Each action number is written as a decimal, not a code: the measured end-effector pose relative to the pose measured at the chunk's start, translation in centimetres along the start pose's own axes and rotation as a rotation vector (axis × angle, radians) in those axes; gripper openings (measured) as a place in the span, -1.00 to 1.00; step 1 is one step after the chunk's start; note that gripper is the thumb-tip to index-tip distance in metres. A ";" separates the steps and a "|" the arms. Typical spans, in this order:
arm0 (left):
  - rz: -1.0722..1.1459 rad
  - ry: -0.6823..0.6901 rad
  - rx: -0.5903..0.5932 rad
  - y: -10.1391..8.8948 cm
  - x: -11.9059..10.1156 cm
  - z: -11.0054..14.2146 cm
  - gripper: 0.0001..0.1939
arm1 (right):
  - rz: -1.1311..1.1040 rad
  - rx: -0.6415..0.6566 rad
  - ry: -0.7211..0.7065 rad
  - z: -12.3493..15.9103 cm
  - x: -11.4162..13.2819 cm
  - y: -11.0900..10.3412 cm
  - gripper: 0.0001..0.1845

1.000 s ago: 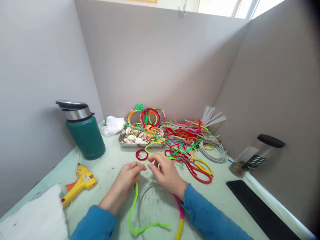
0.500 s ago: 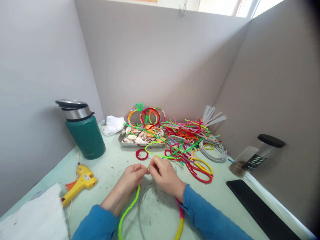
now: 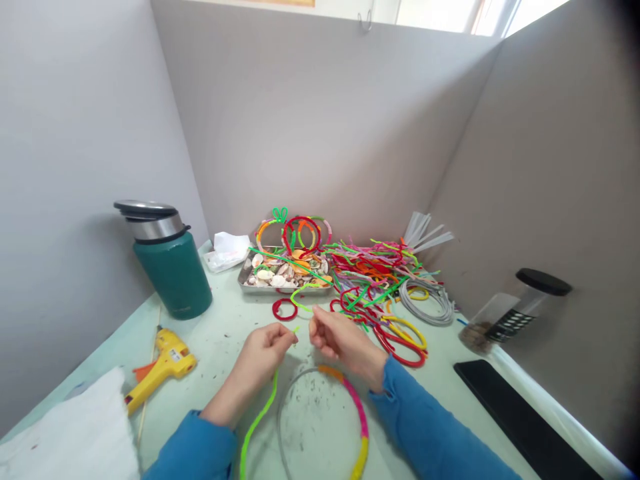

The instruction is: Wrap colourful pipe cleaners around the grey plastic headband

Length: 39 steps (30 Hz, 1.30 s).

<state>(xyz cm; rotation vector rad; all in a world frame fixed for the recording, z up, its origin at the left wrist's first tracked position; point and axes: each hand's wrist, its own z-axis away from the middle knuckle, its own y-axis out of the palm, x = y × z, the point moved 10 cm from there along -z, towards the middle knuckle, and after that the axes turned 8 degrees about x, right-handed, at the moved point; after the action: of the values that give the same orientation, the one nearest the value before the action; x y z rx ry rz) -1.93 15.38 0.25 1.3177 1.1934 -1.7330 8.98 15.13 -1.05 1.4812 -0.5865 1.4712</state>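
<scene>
My left hand (image 3: 263,353) is closed in a pinch on a lime-green pipe cleaner (image 3: 260,417). A short tip of it pokes up past my fingers, and the long part hangs down toward the table's near edge. Just to the right, my right hand (image 3: 347,343) is apart from that tip, its fingers loosely curled and seemingly holding nothing. Below both hands lies a grey wire hoop (image 3: 281,417), its right side wrapped in orange, pink and yellow. Another lime-green strand (image 3: 295,300) lies behind my right fingertips.
At the back, a metal tray (image 3: 280,291) holds shells, with colourful rings above it. Heaped pipe cleaners (image 3: 370,260) and coiled grey wire (image 3: 425,310) lie to its right. A green bottle (image 3: 175,273), yellow glue gun (image 3: 167,363) and white cloth (image 3: 70,433) are left; a clear jar (image 3: 510,313) stands right.
My hands have come apart: the right has let go near the green tip and shifted right, while the left keeps its pinch. The hoop's orange wrapped part has come into view.
</scene>
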 end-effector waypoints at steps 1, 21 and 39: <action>0.094 -0.066 0.027 0.3 0.6 0.0 -0.76 | 0.088 -0.046 -0.062 0.2 0.7 -0.2 -0.70; 0.546 -0.195 0.407 3.6 1.5 1.0 -0.72 | -0.033 -0.577 -0.429 3.4 4.6 -9.1 -0.69; 0.280 -0.221 0.247 1.0 2.8 -0.1 -0.59 | -0.284 -0.786 -0.676 8.0 7.4 -15.8 -0.78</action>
<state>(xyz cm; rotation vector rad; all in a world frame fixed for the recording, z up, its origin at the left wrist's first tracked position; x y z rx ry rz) -1.84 15.16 -2.68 1.3200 0.6541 -1.8019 27.62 17.41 2.87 1.3023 -1.1417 0.3848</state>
